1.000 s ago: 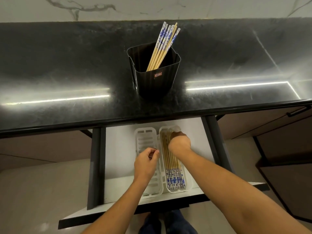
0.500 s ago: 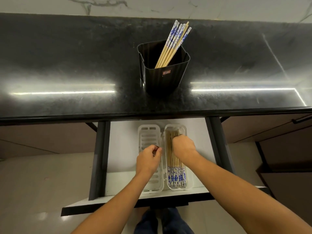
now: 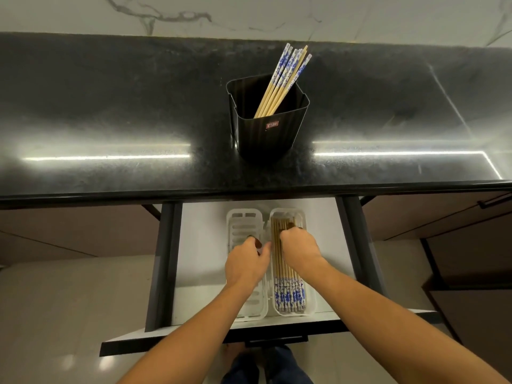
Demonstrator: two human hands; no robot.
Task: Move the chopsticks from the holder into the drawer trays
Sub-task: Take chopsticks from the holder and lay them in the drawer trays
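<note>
A black holder [image 3: 267, 126] stands on the dark counter with several blue-and-white-topped bamboo chopsticks [image 3: 286, 76] leaning in it. Below, in the open drawer [image 3: 205, 245], two white slotted trays lie side by side. The left tray [image 3: 242, 224] holds nothing. The right tray [image 3: 310, 303] holds several chopsticks [image 3: 289, 296] laid lengthwise. My right hand [image 3: 299, 249] is knuckles-up over that row, its fingers curled down onto the chopsticks' plain ends. My left hand [image 3: 246, 266] is curled at the rim between the two trays, seemingly gripping the left tray's edge.
The black counter [image 3: 110, 112] overhangs the back of the drawer and hides the trays' far ends. Dark drawer rails [image 3: 163, 261] run along both sides. A white marble wall [image 3: 249, 12] rises behind. Cabinet fronts with a handle [image 3: 496, 202] sit at right.
My view has shifted, so the counter and holder now sit lower and further right in frame. Both hands have stayed at the trays, hardly moving.
</note>
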